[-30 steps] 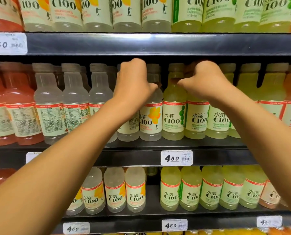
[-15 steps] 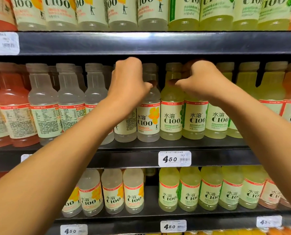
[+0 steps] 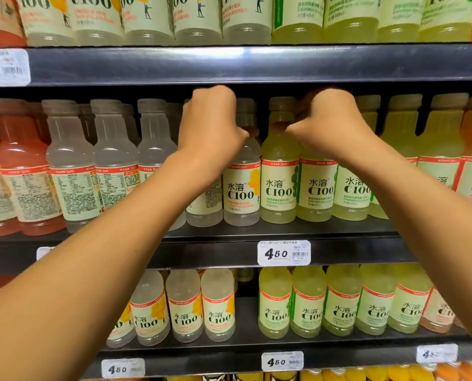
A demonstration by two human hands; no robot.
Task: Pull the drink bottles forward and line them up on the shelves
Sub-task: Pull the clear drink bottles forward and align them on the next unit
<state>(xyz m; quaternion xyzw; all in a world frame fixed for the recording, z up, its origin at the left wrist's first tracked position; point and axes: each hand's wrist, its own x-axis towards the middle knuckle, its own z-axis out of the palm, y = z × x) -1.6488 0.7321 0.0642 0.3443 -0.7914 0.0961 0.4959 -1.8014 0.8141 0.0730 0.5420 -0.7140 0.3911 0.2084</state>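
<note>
Left hand point(image 3: 211, 125) gripping clear bottle point(image 3: 204, 204), shelf edge point(image 3: 339, 251) near

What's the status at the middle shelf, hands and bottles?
Left hand curled on a clear bottle's neck. Right hand curled on a yellow bottle's neck. Both bottles upright in the front row. Nothing blocking.

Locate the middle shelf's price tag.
In the head view, the price tag sits on the middle shelf's front edge, right of centre, below the yellow-green bottles.
</note>
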